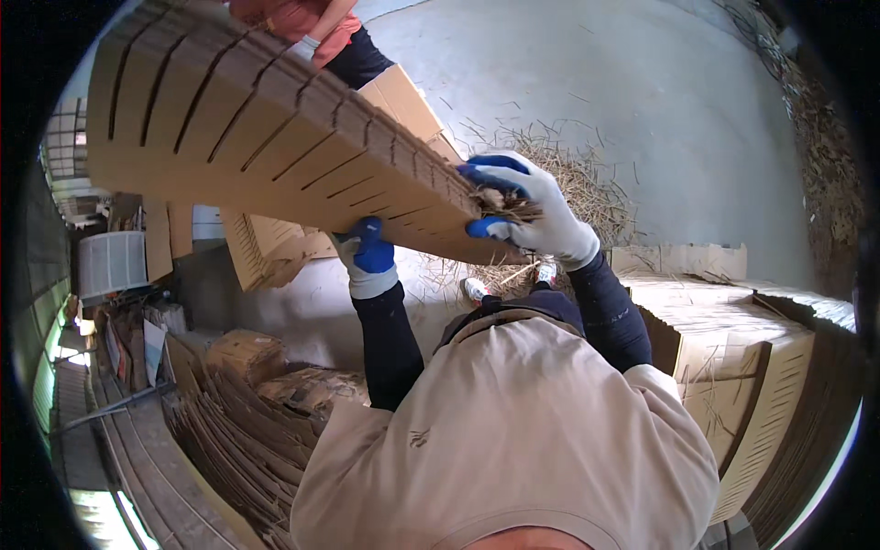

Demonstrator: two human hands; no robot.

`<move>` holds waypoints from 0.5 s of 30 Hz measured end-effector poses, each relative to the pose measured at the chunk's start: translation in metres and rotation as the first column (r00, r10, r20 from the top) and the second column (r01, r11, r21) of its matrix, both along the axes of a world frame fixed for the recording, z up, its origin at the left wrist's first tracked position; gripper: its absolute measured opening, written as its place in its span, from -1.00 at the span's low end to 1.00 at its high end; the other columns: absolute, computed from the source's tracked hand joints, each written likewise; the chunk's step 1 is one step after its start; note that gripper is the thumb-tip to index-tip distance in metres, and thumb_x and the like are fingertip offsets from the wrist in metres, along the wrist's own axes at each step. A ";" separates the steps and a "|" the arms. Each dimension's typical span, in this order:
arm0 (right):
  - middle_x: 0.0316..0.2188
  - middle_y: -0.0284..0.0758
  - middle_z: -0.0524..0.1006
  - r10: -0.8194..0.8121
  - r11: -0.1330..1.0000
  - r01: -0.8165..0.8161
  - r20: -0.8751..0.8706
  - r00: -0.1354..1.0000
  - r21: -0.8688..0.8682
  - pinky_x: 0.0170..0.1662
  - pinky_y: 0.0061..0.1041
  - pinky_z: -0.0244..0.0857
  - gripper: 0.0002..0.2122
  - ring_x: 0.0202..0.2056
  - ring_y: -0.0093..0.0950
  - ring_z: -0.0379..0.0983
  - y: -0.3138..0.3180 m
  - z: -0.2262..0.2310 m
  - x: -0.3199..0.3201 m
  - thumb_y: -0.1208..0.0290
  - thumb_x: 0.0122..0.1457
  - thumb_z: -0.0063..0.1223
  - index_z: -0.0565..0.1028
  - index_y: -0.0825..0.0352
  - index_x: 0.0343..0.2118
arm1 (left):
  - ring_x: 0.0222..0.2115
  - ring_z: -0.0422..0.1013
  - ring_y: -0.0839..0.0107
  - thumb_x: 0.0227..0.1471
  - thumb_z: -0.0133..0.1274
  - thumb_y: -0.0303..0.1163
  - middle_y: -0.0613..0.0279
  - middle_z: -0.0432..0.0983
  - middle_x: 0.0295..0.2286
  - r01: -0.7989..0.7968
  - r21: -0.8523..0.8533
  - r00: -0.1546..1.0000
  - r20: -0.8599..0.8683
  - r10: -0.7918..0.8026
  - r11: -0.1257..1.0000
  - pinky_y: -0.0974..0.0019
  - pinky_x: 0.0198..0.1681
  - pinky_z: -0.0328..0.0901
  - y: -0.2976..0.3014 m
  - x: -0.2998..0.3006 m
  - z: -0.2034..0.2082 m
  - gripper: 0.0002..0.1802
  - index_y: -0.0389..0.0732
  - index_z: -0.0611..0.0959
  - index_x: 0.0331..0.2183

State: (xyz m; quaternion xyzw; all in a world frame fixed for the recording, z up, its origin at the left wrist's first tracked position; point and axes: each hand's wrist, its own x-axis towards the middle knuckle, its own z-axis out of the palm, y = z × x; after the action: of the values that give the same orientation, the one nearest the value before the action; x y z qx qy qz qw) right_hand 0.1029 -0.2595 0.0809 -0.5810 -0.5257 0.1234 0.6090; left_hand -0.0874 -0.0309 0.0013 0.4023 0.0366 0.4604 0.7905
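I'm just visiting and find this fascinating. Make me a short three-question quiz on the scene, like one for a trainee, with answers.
1. What does the right hand grasp at the end of the slotted cardboard stack?
a) a roll of tape
b) a clump of thin brown strips
c) a metal hammer

2. True or false: the left hand is bare.

3. Fill in the blank: beyond the right hand, many loose scraps lie scattered on the grey ____.

Key:
1. b
2. False: it wears a white and blue glove.
3. floor
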 end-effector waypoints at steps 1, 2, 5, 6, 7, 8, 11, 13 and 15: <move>-0.15 -0.18 0.59 -0.048 0.997 0.048 0.010 0.999 0.058 -0.02 -0.42 0.40 -0.44 -0.12 -0.34 0.55 0.002 -0.006 -0.002 0.32 -0.16 0.50 0.53 0.36 -0.05 | -0.13 0.45 0.21 -0.29 0.26 -0.41 0.14 0.41 -0.01 -0.022 -0.012 1.000 -0.012 0.021 1.000 0.17 -0.13 0.43 -0.003 0.000 0.001 -0.11 -0.11 0.34 0.16; -0.18 -0.20 0.59 -0.064 0.997 0.065 -0.052 0.997 0.031 -0.05 -0.45 0.40 -0.44 -0.15 -0.38 0.56 0.003 -0.008 -0.004 0.33 -0.16 0.49 0.54 0.36 -0.05 | -0.18 0.46 0.23 -0.30 0.26 -0.42 0.14 0.41 -0.02 -0.059 -0.014 0.997 -0.042 0.058 0.998 0.23 -0.21 0.44 -0.006 0.000 0.003 -0.11 -0.11 0.34 0.16; -0.19 -0.33 0.56 -0.082 0.996 0.073 -0.194 0.978 -0.052 -0.06 -0.54 0.37 -0.41 -0.19 -0.59 0.49 -0.002 -0.014 -0.007 0.39 -0.14 0.50 0.50 0.43 0.00 | -0.29 0.48 0.28 -0.33 0.24 -0.45 0.15 0.42 -0.07 -0.146 -0.016 0.987 -0.064 0.145 0.989 0.35 -0.35 0.44 -0.019 0.003 0.026 -0.12 -0.13 0.35 0.13; -0.20 -0.33 0.56 -0.049 0.995 0.030 -0.220 0.974 -0.092 -0.07 -0.55 0.37 -0.41 -0.20 -0.60 0.49 -0.004 -0.013 -0.005 0.40 -0.13 0.49 0.50 0.43 0.01 | -0.32 0.49 0.29 -0.34 0.23 -0.47 0.15 0.43 -0.09 -0.169 -0.014 0.984 -0.060 0.168 0.985 0.37 -0.39 0.43 -0.022 0.004 0.032 -0.12 -0.13 0.35 0.13; -0.21 -0.34 0.56 -0.019 0.991 -0.014 -0.247 0.969 -0.130 -0.08 -0.56 0.37 -0.42 -0.21 -0.61 0.48 -0.005 -0.010 -0.003 0.41 -0.12 0.48 0.50 0.43 0.01 | -0.33 0.49 0.30 -0.35 0.23 -0.47 0.15 0.44 -0.09 -0.180 0.021 0.980 -0.079 0.182 0.983 0.36 -0.38 0.43 -0.020 0.003 0.032 -0.12 -0.13 0.35 0.12; -0.23 -0.34 0.56 0.009 0.984 -0.057 -0.276 0.961 -0.166 -0.10 -0.57 0.36 -0.42 -0.22 -0.62 0.48 -0.006 -0.008 -0.002 0.41 -0.12 0.47 0.50 0.42 0.01 | -0.34 0.49 0.30 -0.35 0.23 -0.47 0.15 0.44 -0.10 -0.190 0.056 0.976 -0.098 0.195 0.980 0.36 -0.37 0.44 -0.017 0.002 0.033 -0.13 -0.13 0.36 0.12; -0.32 -0.25 0.58 -0.002 1.000 0.003 -0.105 0.994 0.016 -0.22 -0.52 0.40 -0.53 -0.34 -0.49 0.53 -0.001 -0.013 -0.001 0.39 -0.08 0.42 0.55 0.37 -0.06 | -0.35 0.50 0.32 -0.35 0.22 -0.46 0.16 0.46 -0.12 -0.204 0.041 0.973 -0.101 0.207 0.978 0.34 -0.33 0.44 -0.013 0.001 0.029 -0.13 -0.12 0.36 0.12; -0.30 -0.20 0.58 -0.036 0.996 0.040 -0.050 0.998 0.082 -0.21 -0.48 0.42 -0.64 -0.33 -0.35 0.55 0.001 -0.012 -0.006 0.44 -0.03 0.35 0.58 0.37 -0.12 | -0.35 0.50 0.33 -0.34 0.22 -0.45 0.16 0.47 -0.12 -0.240 0.003 0.965 -0.107 0.239 0.971 0.33 -0.30 0.45 -0.019 0.004 0.034 -0.13 -0.12 0.36 0.12; -0.30 -0.19 0.59 -0.119 0.985 0.115 0.021 0.993 0.128 -0.21 -0.48 0.42 -0.67 -0.32 -0.35 0.56 0.004 -0.014 -0.009 0.46 -0.03 0.34 0.60 0.37 -0.15 | -0.33 0.50 0.32 -0.34 0.21 -0.46 0.15 0.46 -0.10 -0.291 -0.026 0.949 -0.136 0.285 0.956 0.32 -0.25 0.46 -0.025 0.010 0.041 -0.14 -0.12 0.36 0.12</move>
State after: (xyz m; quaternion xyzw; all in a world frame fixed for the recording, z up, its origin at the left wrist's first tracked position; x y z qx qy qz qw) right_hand 0.0944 -0.2554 0.0667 -0.5726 -0.5060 0.0456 0.6434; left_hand -0.0774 -0.0564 0.0420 0.4039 0.1573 0.5425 0.7196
